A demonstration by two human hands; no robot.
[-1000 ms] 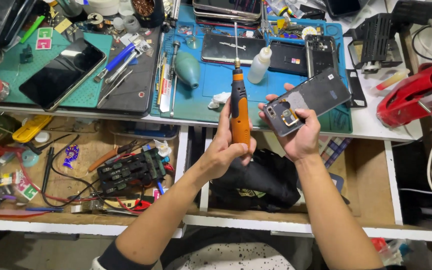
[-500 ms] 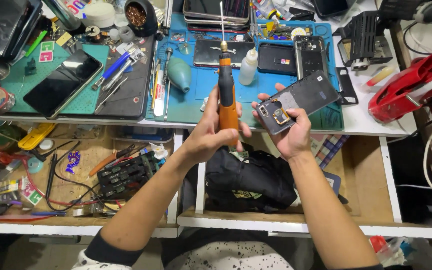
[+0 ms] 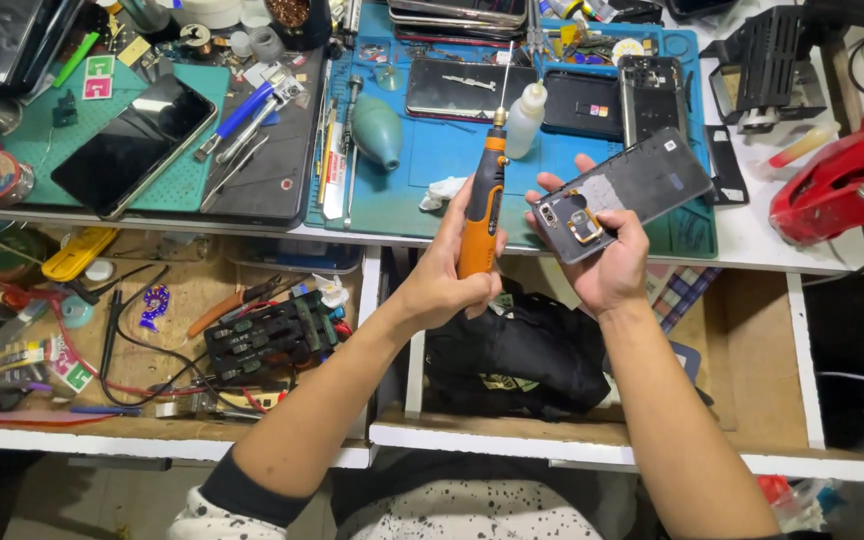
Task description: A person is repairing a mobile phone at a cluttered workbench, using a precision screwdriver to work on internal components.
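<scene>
The blue work mat [image 3: 452, 160] lies beyond both hands, its parts within reach. The right hand [image 3: 607, 265] grips a grey phone back cover [image 3: 642, 190], camera end nearest, tilted towards the tool. The left hand [image 3: 447, 285] is closed round an orange electric screwdriver [image 3: 482, 210], held upright with its bit clear of the cover.

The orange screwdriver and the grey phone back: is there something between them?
In the head view, nothing lies between the orange screwdriver in the left hand and the grey phone back in the right hand; only blue mat shows behind.
</scene>
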